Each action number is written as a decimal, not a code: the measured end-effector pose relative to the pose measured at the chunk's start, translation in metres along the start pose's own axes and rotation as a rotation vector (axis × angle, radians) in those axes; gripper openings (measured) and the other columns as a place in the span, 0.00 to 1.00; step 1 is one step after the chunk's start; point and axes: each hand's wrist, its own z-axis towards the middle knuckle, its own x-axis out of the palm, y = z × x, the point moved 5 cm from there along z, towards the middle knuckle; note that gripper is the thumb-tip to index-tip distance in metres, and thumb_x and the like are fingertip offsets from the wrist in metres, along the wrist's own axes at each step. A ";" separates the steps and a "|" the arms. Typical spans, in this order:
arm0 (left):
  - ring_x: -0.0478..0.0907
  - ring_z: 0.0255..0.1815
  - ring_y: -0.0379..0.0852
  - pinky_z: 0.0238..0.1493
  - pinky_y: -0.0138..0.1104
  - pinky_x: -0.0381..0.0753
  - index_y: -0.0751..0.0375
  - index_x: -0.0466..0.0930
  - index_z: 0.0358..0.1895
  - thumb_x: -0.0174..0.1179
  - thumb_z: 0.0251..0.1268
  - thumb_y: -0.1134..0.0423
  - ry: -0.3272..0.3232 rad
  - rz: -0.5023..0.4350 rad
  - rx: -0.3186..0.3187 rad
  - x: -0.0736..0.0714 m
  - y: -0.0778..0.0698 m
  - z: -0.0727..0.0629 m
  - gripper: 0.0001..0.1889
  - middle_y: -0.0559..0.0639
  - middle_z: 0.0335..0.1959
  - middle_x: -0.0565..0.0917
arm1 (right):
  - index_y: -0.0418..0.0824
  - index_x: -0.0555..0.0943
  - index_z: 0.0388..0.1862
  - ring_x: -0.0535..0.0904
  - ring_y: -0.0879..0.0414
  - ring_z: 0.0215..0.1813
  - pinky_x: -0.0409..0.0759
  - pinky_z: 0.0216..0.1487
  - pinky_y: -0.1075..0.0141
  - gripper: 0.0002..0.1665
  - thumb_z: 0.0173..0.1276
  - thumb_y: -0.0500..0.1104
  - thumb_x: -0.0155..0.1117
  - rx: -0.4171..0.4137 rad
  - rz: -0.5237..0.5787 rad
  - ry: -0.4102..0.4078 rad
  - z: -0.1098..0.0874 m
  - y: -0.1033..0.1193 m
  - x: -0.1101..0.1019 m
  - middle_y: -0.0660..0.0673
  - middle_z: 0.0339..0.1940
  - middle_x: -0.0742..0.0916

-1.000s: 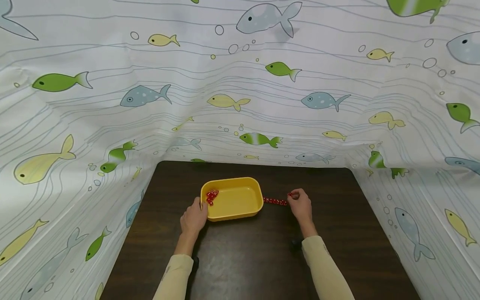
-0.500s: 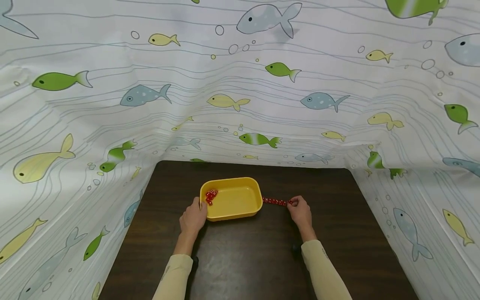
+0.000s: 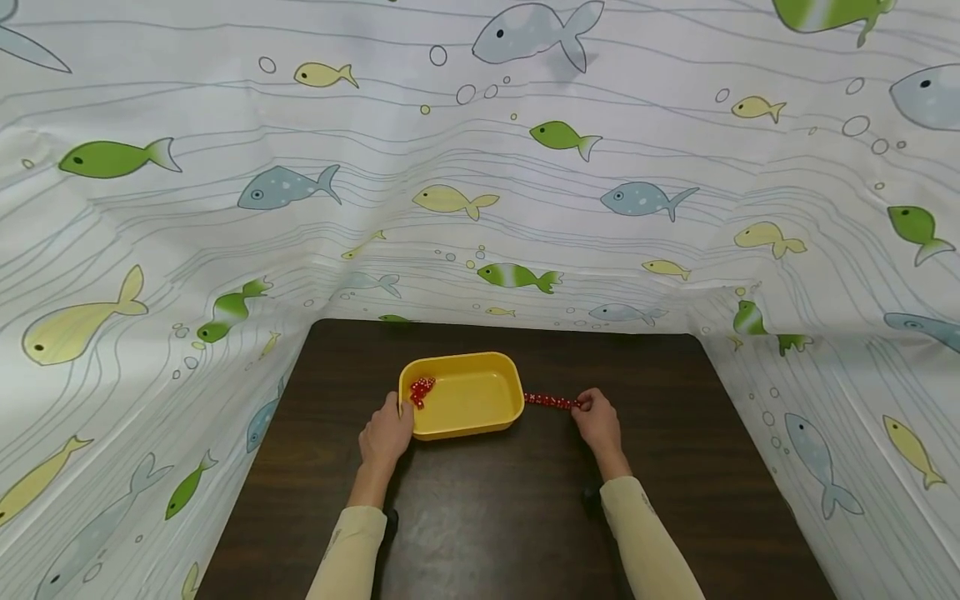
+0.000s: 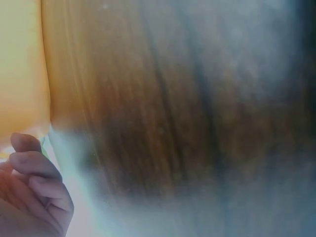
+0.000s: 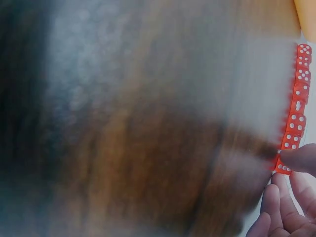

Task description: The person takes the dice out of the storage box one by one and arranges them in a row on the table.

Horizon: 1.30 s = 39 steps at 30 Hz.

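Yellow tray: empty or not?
Not empty: in the head view, red dice cluster at the left end of the yellow tray; the rest of its floor is bare.

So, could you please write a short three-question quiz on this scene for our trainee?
1. True or false: some red dice lie inside the yellow tray.
2. Fill in: the right hand is at the end of the dice row that is ___ from the tray.
3. The left hand grips: A, the dice row; B, the tray; C, nothing.
Key: 1, true; 2, farthest; 3, B.
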 end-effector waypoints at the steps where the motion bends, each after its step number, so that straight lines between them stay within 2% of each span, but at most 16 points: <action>1: 0.78 0.30 0.56 0.39 0.50 0.77 0.62 0.73 0.69 0.40 0.85 0.46 0.002 -0.002 0.000 0.000 -0.001 0.000 0.26 0.59 0.36 0.84 | 0.38 0.80 0.56 0.79 0.46 0.39 0.75 0.38 0.56 0.14 0.77 0.42 0.67 -0.001 0.000 0.000 0.000 0.000 0.000 0.38 0.46 0.85; 6: 0.79 0.32 0.57 0.43 0.53 0.79 0.63 0.71 0.71 0.41 0.85 0.46 0.020 -0.002 -0.012 -0.001 0.000 0.000 0.28 0.62 0.40 0.85 | 0.39 0.79 0.59 0.79 0.46 0.39 0.76 0.39 0.55 0.15 0.77 0.41 0.66 0.010 -0.006 0.004 -0.001 -0.001 -0.001 0.38 0.46 0.85; 14: 0.78 0.30 0.56 0.39 0.51 0.76 0.63 0.72 0.69 0.41 0.85 0.47 0.011 -0.008 -0.012 -0.002 0.002 -0.001 0.26 0.60 0.35 0.82 | 0.39 0.78 0.64 0.81 0.46 0.43 0.78 0.43 0.52 0.19 0.78 0.37 0.63 0.019 0.049 0.019 -0.004 -0.002 -0.001 0.37 0.50 0.85; 17: 0.78 0.31 0.56 0.39 0.51 0.76 0.63 0.71 0.70 0.41 0.85 0.47 0.012 -0.008 -0.010 -0.001 0.003 0.000 0.26 0.60 0.36 0.82 | 0.38 0.79 0.65 0.81 0.45 0.44 0.78 0.44 0.51 0.18 0.78 0.37 0.62 0.021 0.060 0.018 -0.005 -0.003 -0.001 0.37 0.50 0.85; 23: 0.79 0.32 0.57 0.40 0.52 0.78 0.63 0.72 0.71 0.42 0.85 0.47 0.012 -0.008 -0.002 0.000 0.003 0.000 0.27 0.62 0.41 0.85 | 0.39 0.80 0.65 0.81 0.46 0.44 0.78 0.43 0.53 0.19 0.78 0.37 0.62 0.022 0.057 0.017 -0.006 -0.004 -0.002 0.37 0.50 0.86; 30: 0.78 0.31 0.56 0.40 0.51 0.77 0.63 0.71 0.71 0.42 0.84 0.46 0.018 -0.011 -0.004 0.000 0.003 0.000 0.28 0.61 0.39 0.84 | 0.39 0.80 0.65 0.80 0.46 0.42 0.76 0.41 0.56 0.19 0.78 0.36 0.60 0.016 0.055 0.021 -0.005 -0.004 -0.002 0.37 0.49 0.86; 35: 0.78 0.31 0.57 0.40 0.51 0.77 0.62 0.72 0.70 0.42 0.84 0.46 0.016 -0.012 0.001 -0.001 0.002 0.001 0.27 0.61 0.38 0.84 | 0.38 0.79 0.67 0.80 0.46 0.42 0.76 0.40 0.56 0.20 0.79 0.38 0.58 0.010 0.071 -0.018 -0.004 0.003 -0.007 0.36 0.50 0.86; 39: 0.79 0.31 0.57 0.41 0.53 0.78 0.63 0.72 0.70 0.42 0.84 0.47 0.016 -0.007 0.000 -0.001 0.003 0.000 0.27 0.61 0.39 0.85 | 0.39 0.80 0.67 0.80 0.46 0.42 0.75 0.41 0.56 0.21 0.79 0.41 0.59 -0.011 0.086 -0.047 -0.003 0.019 -0.009 0.36 0.52 0.86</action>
